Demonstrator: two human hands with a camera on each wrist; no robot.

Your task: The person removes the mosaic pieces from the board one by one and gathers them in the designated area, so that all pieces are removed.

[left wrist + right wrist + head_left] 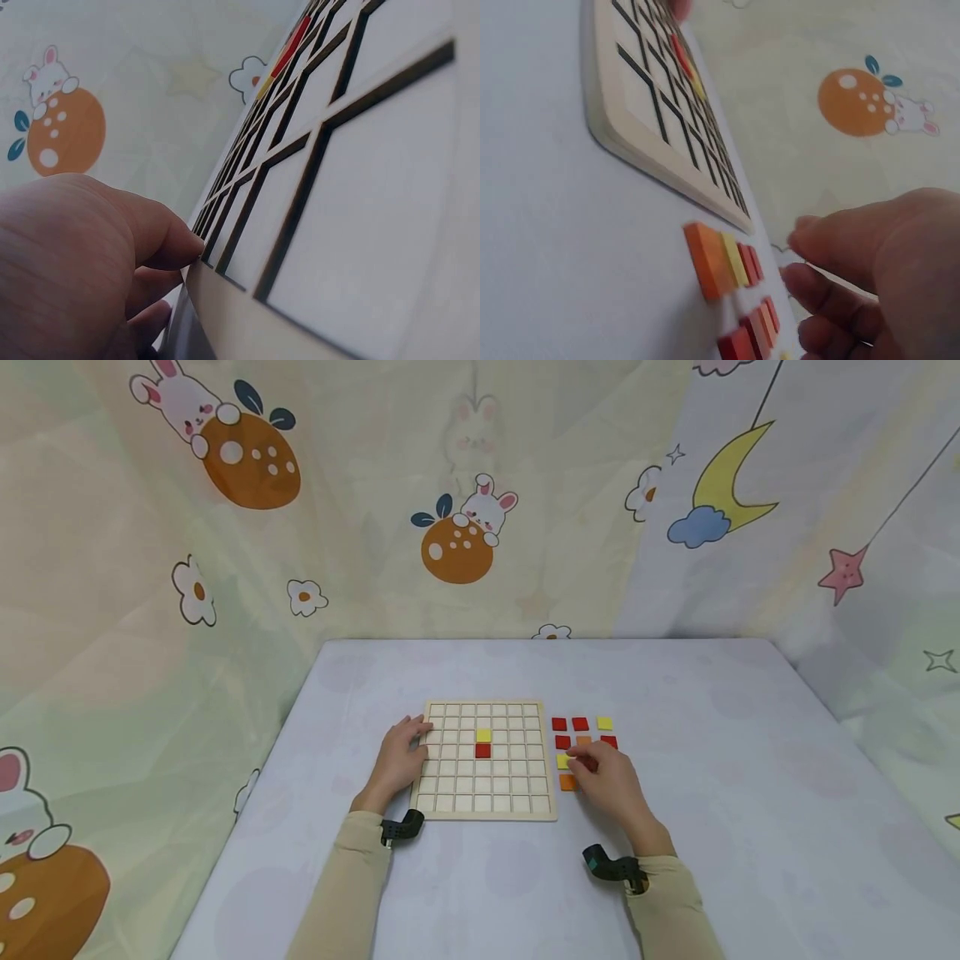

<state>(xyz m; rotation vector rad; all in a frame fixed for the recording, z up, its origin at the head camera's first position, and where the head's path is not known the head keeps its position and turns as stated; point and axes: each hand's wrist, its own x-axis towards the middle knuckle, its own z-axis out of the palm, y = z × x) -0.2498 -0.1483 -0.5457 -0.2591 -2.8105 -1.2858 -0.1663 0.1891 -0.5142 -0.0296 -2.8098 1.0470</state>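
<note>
A square wooden grid board [483,816] lies flat on the table, with a yellow tile [483,735] and a red tile [483,750] in adjoining cells near its middle. My left hand [397,756] rests against the board's left edge; in the left wrist view its thumb [169,240] touches the rim. To the right of the board are several loose red, yellow and orange square tiles. Over these my right hand [609,777] hovers, fingertips beside a yellow tile [562,762]. In the right wrist view, a gap shows between thumb [832,240] and fingers. The hand partly covers some tiles.
Loose tiles include an orange tile [568,782] nearest me and another yellow tile [604,723] at the far right. The table [510,885] has a pale cloth cover. Behind it hangs a printed curtain [360,543]. Each wrist wears a black camera [611,865].
</note>
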